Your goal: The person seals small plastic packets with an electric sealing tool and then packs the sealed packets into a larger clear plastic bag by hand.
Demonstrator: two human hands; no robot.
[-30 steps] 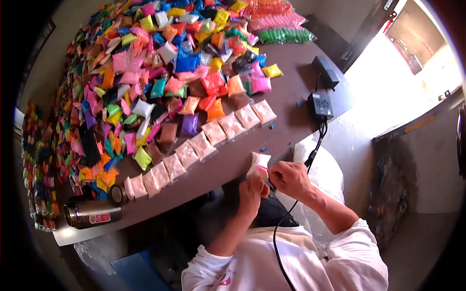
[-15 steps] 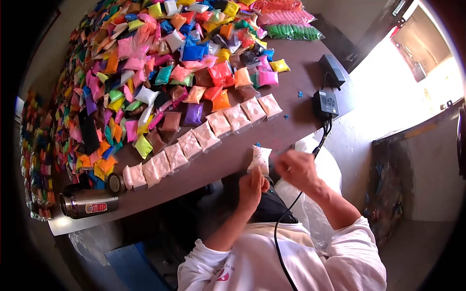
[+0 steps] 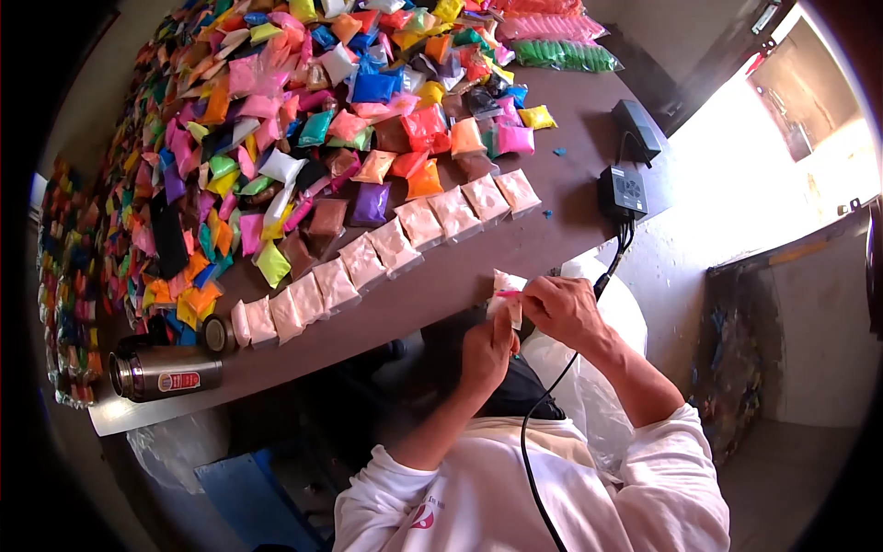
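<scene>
A small pale packet (image 3: 501,281) stands just off the table's near edge, its lower part gripped by my left hand (image 3: 486,354), thumb up. My right hand (image 3: 563,308) is closed beside the packet's upper right. From its fingertips a thin pink piece (image 3: 509,294) juts across the packet's face; its kind I cannot make out. Above my hands, a row of pale peach packets (image 3: 394,248) lies side by side along the table.
A large heap of colourful packets (image 3: 372,87) covers the table's left and back. A steel flask (image 3: 170,375) lies at the left edge. A black box with a fan (image 3: 624,193) and cables stands at the right. A black cable (image 3: 524,442) runs over the shirt.
My right hand has come down and left to the packet, and a pink piece now shows at its fingertips. The packet and left hand have shifted slightly right. The view has tilted slightly.
</scene>
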